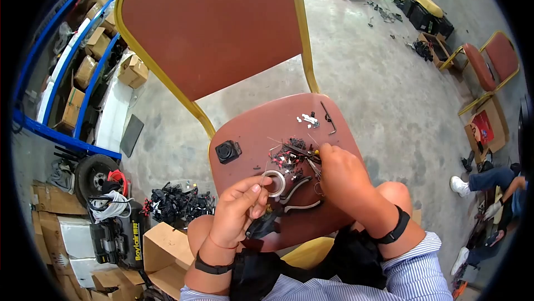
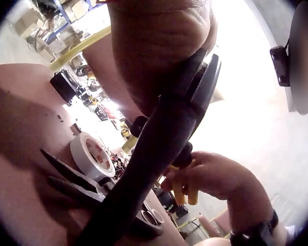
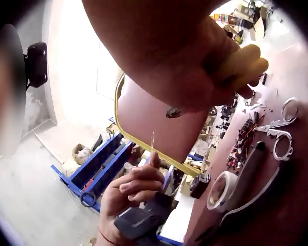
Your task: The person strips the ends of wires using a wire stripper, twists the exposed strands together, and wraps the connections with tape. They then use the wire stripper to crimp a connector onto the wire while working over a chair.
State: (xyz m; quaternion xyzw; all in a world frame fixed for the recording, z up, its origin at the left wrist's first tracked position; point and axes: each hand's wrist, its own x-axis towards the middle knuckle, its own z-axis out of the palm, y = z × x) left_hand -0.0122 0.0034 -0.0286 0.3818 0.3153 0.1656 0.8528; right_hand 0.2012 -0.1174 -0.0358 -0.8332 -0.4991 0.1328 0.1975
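My left hand [image 1: 236, 209] pinches a thin wire [image 3: 153, 141] upright between thumb and index finger, above the front of a red chair seat [image 1: 245, 134]. My right hand [image 1: 345, 173] grips pliers with yellow handles [image 2: 186, 193]; their dark jaws [image 3: 173, 111] point toward the left hand's side. Below the hands lie a roll of white tape [image 3: 223, 189], silver scissors [image 3: 282, 128] and a tool with curved grey-edged handles [image 1: 303, 208]. A pile of small black, red and white wire pieces [image 1: 286, 156] lies beside the pliers. Dark gear on the wrist covers much of the left wrist view.
On the seat are a black square part [image 1: 227, 152], white bits [image 1: 307, 118] and a hex key [image 1: 329, 118]. The chair back [image 1: 211, 23] rises beyond. A cardboard box [image 1: 169, 248], black cable heap [image 1: 178, 204] and blue shelving [image 1: 61, 67] stand left; another person [image 1: 495, 190] is right.
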